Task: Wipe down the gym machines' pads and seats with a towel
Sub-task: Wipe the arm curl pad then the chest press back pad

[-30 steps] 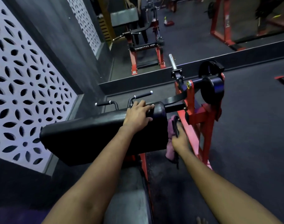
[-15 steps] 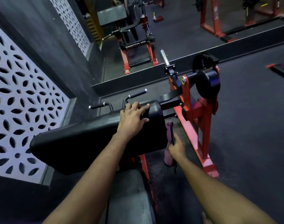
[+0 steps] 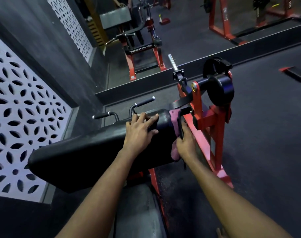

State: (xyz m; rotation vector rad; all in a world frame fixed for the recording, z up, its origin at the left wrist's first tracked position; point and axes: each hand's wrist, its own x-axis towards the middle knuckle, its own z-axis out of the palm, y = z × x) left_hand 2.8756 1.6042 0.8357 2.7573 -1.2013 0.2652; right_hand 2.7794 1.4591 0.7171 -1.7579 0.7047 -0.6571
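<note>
Gripping a pink towel (image 3: 174,117), the right hand (image 3: 185,144) has its fingers curled round the cloth and holds it against the right end of the black pad (image 3: 95,152). The towel runs from the pad's upper right corner down past the hand, and a fold hangs below the pad's lower right corner. A narrow dark strap (image 3: 181,129) lies in the same grip; what it belongs to cannot be told.

The left hand (image 3: 141,133) is open. Its palm is down on the pad's top face near the right end, fingers straight and spread, fingertips at the far edge. It holds nothing.

The pad is long and padded, tilted, with its left end nearer the wall. Two black-grip handles (image 3: 144,102) rise just beyond its far edge.

A red frame (image 3: 208,127) stands just right of the towel. It carries a round black roller pad (image 3: 220,91) and a chrome weight peg (image 3: 172,61).

The machine's seat (image 3: 137,212) lies under the forearms, below the pad's near edge. The floor (image 3: 266,152) is dark rubber.

A mirror (image 3: 189,36) along the far wall reflects a red machine. A white perforated wall panel (image 3: 17,117) stands to the left.
</note>
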